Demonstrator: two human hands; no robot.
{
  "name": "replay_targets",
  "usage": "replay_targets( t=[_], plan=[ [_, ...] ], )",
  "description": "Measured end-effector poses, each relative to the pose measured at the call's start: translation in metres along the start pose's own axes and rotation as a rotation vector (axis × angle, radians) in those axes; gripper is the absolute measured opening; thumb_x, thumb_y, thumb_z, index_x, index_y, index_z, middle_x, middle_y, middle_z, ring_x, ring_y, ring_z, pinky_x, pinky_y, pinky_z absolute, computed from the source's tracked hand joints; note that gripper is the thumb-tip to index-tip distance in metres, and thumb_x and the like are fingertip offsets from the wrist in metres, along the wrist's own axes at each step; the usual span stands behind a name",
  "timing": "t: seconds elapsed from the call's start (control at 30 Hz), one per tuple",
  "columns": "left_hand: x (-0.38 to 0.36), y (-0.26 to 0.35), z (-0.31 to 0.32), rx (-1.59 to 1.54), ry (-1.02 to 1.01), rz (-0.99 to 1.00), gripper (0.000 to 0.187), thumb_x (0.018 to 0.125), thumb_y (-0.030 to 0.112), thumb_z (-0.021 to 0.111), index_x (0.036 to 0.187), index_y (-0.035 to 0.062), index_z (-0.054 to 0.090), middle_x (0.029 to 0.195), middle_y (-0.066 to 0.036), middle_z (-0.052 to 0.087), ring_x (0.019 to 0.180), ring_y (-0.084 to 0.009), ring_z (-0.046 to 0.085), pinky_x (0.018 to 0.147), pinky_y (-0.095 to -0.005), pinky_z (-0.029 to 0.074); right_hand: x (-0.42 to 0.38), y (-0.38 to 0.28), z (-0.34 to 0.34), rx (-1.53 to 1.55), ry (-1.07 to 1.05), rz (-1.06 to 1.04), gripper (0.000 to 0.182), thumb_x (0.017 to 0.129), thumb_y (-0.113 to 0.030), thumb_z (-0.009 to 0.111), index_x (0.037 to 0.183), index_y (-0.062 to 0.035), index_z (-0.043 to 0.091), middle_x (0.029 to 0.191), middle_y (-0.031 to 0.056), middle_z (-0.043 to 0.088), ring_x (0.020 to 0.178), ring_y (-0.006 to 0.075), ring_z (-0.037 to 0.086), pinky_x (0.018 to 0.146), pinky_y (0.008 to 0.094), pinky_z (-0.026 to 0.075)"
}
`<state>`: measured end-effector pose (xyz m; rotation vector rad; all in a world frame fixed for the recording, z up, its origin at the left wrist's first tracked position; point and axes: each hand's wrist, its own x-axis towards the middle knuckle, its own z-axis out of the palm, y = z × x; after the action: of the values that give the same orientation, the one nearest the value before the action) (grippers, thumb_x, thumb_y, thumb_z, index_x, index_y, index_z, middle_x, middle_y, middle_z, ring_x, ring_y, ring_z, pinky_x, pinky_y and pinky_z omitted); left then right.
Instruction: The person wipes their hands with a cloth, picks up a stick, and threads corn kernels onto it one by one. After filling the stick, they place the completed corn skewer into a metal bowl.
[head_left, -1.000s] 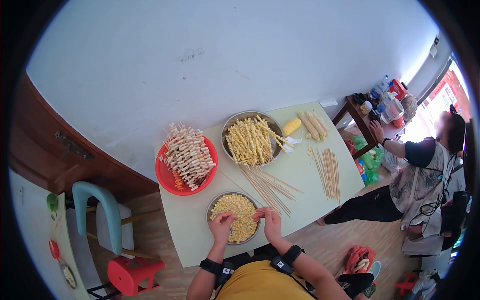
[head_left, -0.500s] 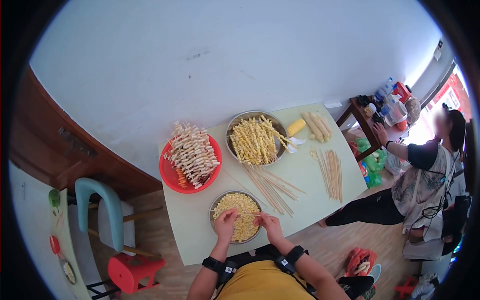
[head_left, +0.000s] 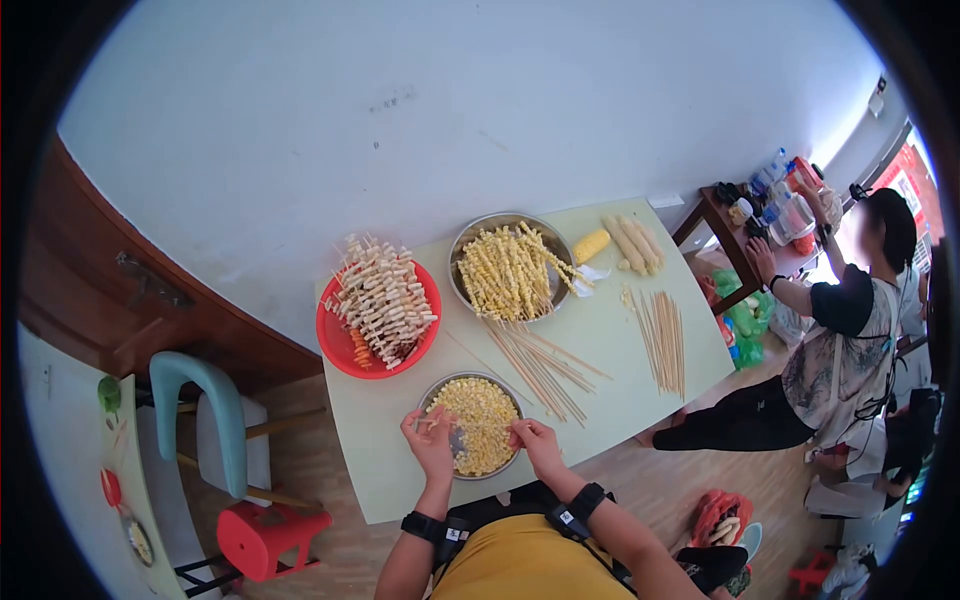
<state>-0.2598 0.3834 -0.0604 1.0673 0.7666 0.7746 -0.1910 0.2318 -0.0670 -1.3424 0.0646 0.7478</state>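
A metal bowl (head_left: 462,474) of loose corn kernels (head_left: 480,415) stands near the table's front edge. Over its left rim, my left hand (head_left: 430,440) is closed around a thin wooden skewer (head_left: 424,420). My right hand (head_left: 534,440) is at the bowl's right rim, fingertips pinched; what they hold, if anything, is too small to make out. Behind the bowl, bare skewers (head_left: 540,370) reach out from a larger metal bowl (head_left: 455,280) heaped with skewered corn (head_left: 505,272). To the left, a red basin (head_left: 330,345) holds skewers of white pieces (head_left: 385,300).
At the table's back right lie a yellow corn cob (head_left: 591,246), pale cobs (head_left: 634,245) and a bundle of bare skewers (head_left: 658,340). A person (head_left: 840,340) stands at a cluttered side table (head_left: 730,245). A blue chair (head_left: 200,400) and red stool (head_left: 265,540) are at left.
My hands have moved apart; the left one shifted left with the skewer, which earlier stretched between both hands. The metal bottom of the kernel bowl now shows. The other person has raised an arm.
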Motion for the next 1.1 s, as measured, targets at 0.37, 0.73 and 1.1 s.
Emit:
replay_targets(
  t=[0.37, 0.73, 1.1],
  plan=[
    [-0.002, -0.008, -0.006, 0.103, -0.053, -0.133, 0.01, 0.078, 0.007, 0.059, 0.081, 0.0014, 0.052, 0.073, -0.005, 0.056, 0.06, -0.0101, 0.054, 0.057, -0.0193, 0.043, -0.006, 0.008, 0.006, 0.076, -0.054, 0.066, 0.025, 0.086, -0.022, 0.048, 0.081, 0.0006, 0.056, 0.063, 0.0029, 0.053, 0.056, 0.0093, 0.049, 0.056, 0.0212, 0.04],
    [-0.014, -0.004, -0.003, 0.118, -0.139, -0.212, 0.012, 0.079, 0.015, 0.058, 0.077, 0.0029, 0.058, 0.064, -0.001, 0.055, 0.055, -0.0057, 0.049, 0.051, -0.017, 0.034, -0.009, 0.0, 0.016, 0.016, -0.09, 0.017, 0.021, 0.086, -0.017, 0.048, 0.078, 0.001, 0.056, 0.063, 0.0034, 0.053, 0.057, 0.0098, 0.049, 0.056, 0.0221, 0.04],
    [-0.01, -0.008, -0.005, 0.173, -0.261, -0.273, 0.013, 0.078, 0.011, 0.06, 0.085, -0.0003, 0.059, 0.072, -0.002, 0.058, 0.064, -0.0074, 0.053, 0.059, -0.0201, 0.041, 0.002, 0.003, 0.026, 0.069, -0.176, 0.117, 0.024, 0.087, -0.023, 0.045, 0.077, -0.002, 0.053, 0.064, 0.0016, 0.051, 0.06, 0.0093, 0.048, 0.057, 0.0218, 0.039]
  ],
)
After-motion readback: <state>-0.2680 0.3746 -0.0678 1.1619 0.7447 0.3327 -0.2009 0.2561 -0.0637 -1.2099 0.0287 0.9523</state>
